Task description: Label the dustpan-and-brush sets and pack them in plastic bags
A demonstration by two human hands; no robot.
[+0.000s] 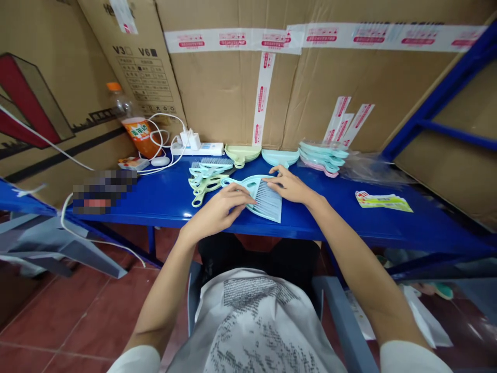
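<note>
A light-blue hand brush [267, 202] with grey bristles lies in front of me on the blue table, its looped handle pointing left. Whether a dustpan lies under it I cannot tell. My left hand [223, 208] is closed at the handle end, fingers and thumb together on the brush. From the far right side, my right hand [291, 185] grips the brush's upper edge, thumb by the bristles. Left of it, light-blue brushes [209, 168] lie heaped with green brushes [207, 187]. Behind stand a green dustpan [243, 153] and a blue dustpan [280, 156].
Plastic-wrapped blue and pink pieces [324, 157] are stacked at the back right. A yellow-green packet [383, 201] lies further right. An orange drink bottle [139, 132], a power strip [204, 149] and white cables occupy the back left. Cardboard [229, 83] walls the rear.
</note>
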